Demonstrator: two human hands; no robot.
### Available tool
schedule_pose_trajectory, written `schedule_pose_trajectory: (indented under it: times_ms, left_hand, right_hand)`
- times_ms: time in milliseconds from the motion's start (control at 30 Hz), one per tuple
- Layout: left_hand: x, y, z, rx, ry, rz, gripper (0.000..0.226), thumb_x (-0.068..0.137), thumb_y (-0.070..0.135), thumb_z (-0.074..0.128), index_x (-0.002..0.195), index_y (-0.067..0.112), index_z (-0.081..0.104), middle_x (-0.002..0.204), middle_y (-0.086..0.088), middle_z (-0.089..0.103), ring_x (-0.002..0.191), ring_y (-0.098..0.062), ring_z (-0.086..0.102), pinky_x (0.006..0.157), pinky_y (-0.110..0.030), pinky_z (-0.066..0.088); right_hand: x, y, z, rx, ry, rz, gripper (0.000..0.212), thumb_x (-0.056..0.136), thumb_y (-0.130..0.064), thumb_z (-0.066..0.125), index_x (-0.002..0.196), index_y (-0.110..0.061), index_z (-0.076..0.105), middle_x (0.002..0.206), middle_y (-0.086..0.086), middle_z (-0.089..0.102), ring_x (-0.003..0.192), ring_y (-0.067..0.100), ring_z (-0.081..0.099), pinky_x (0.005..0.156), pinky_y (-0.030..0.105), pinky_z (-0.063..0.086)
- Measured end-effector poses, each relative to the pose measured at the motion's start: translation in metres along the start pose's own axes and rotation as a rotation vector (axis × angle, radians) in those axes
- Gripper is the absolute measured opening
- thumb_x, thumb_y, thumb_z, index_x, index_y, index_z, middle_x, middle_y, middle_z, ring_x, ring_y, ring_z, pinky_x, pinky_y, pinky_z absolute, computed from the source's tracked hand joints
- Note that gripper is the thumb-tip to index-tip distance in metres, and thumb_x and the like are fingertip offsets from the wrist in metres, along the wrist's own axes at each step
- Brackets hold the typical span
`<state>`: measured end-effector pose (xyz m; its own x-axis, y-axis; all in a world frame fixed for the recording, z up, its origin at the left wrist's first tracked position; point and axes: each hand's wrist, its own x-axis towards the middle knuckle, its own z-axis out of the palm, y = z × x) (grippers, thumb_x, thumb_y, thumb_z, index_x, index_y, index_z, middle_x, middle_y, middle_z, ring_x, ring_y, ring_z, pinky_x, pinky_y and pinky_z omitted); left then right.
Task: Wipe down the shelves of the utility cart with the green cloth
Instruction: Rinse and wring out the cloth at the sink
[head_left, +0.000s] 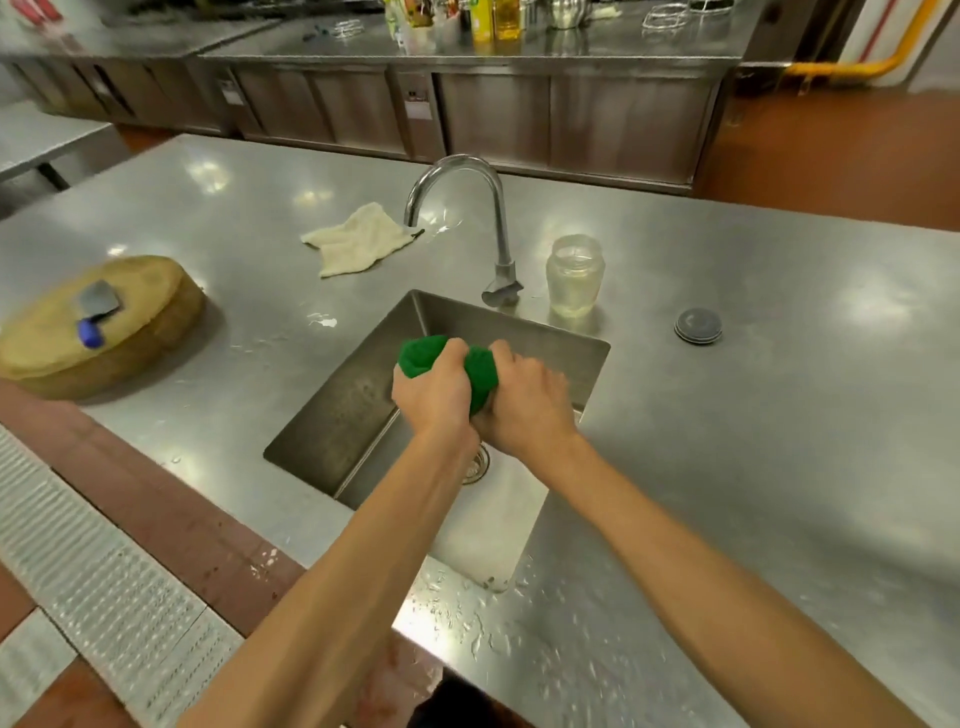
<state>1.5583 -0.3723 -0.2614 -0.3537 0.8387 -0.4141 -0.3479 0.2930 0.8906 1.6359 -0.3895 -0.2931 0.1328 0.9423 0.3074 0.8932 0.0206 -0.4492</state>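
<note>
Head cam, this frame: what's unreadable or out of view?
Utility cart: nowhere in the head view, so the state of its shelves is unknown.
Green cloth: mostly wrapped by the left hand and right hand; wetness unclear.
Sink drain: partly hidden behind the wrists.
Bottles on the back counter: cut off by the top edge, labels blurred.

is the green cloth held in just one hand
No, both the left hand and the right hand grip the green cloth above the sink.
</note>
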Motion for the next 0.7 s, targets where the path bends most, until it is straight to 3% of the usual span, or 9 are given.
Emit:
schedule_pose_trajectory:
  times_ms: [100, 233, 333, 433, 533, 633, 700]
  left_hand:
    - [0.025, 0.011, 0.01, 0.135, -0.083, 0.153, 0.022, 0.074, 0.011, 0.075, 0.086, 0.02, 0.06, 0.091, -0.009, 0.069, 0.089, -0.027, 0.07, 0.077, -0.04, 0.061]
    - [0.055, 0.03, 0.018, 0.303, -0.301, 0.366, 0.026, 0.068, 0.006, 0.072, 0.091, 0.002, 0.061, 0.09, -0.021, 0.068, 0.078, -0.02, 0.067, 0.069, -0.037, 0.06]
    - [0.077, 0.043, 0.023, 0.334, -0.466, 0.393, 0.027, 0.062, 0.005, 0.068, 0.088, -0.001, 0.061, 0.087, -0.021, 0.071, 0.073, -0.02, 0.069, 0.064, -0.032, 0.06]
    - [0.097, 0.045, 0.026, 0.301, -0.509, 0.337, 0.029, 0.063, 0.003, 0.067, 0.089, -0.004, 0.059, 0.089, -0.026, 0.07, 0.082, -0.037, 0.07, 0.072, -0.047, 0.06]
    - [0.113, 0.039, 0.031, 0.223, -0.37, 0.216, 0.039, 0.064, 0.005, 0.069, 0.1, -0.007, 0.059, 0.092, -0.023, 0.068, 0.08, -0.037, 0.068, 0.065, -0.042, 0.06]
    - [0.128, 0.034, 0.035, -0.055, -0.144, -0.128, 0.035, 0.072, 0.006, 0.072, 0.106, 0.006, 0.065, 0.098, -0.015, 0.071, 0.084, -0.03, 0.071, 0.059, -0.034, 0.06]
    - [0.138, 0.033, 0.033, -0.179, -0.189, -0.389, 0.042, 0.08, 0.015, 0.07, 0.12, 0.003, 0.062, 0.113, -0.02, 0.069, 0.096, -0.033, 0.071, 0.076, -0.042, 0.062]
  right_hand:
    - [0.025, -0.003, 0.003, 0.19, -0.146, 0.116, 0.025, 0.061, -0.046, 0.057, 0.074, -0.027, 0.046, 0.061, -0.01, 0.054, 0.057, 0.019, 0.053, 0.049, 0.028, 0.034]
    - [0.057, 0.002, 0.006, 0.642, -0.348, 0.149, 0.01, 0.05, -0.033, 0.072, 0.054, -0.032, 0.063, 0.055, -0.006, 0.064, 0.054, 0.011, 0.06, 0.05, 0.03, 0.048]
    - [0.072, 0.0, 0.011, 0.838, -0.442, 0.188, 0.012, 0.046, -0.022, 0.077, 0.054, -0.026, 0.068, 0.056, -0.001, 0.066, 0.054, 0.012, 0.064, 0.05, 0.025, 0.049]
    - [0.087, -0.002, 0.015, 0.805, -0.539, 0.218, 0.015, 0.052, -0.012, 0.079, 0.053, -0.022, 0.068, 0.055, -0.003, 0.066, 0.052, 0.006, 0.062, 0.046, 0.019, 0.047]
    - [0.099, -0.004, 0.022, 0.619, -0.542, 0.239, 0.014, 0.065, -0.014, 0.078, 0.075, -0.015, 0.068, 0.066, -0.002, 0.068, 0.061, 0.007, 0.064, 0.054, 0.029, 0.055]
    - [0.093, -0.008, 0.031, 0.269, -0.344, 0.221, 0.067, 0.069, -0.028, 0.077, 0.128, -0.015, 0.048, 0.121, 0.007, 0.06, 0.109, 0.025, 0.059, 0.089, 0.046, 0.054]
    - [0.078, -0.011, 0.038, 0.008, -0.099, 0.161, 0.095, 0.073, -0.027, 0.076, 0.151, -0.015, 0.023, 0.155, 0.012, 0.029, 0.14, 0.035, 0.031, 0.113, 0.048, 0.036]
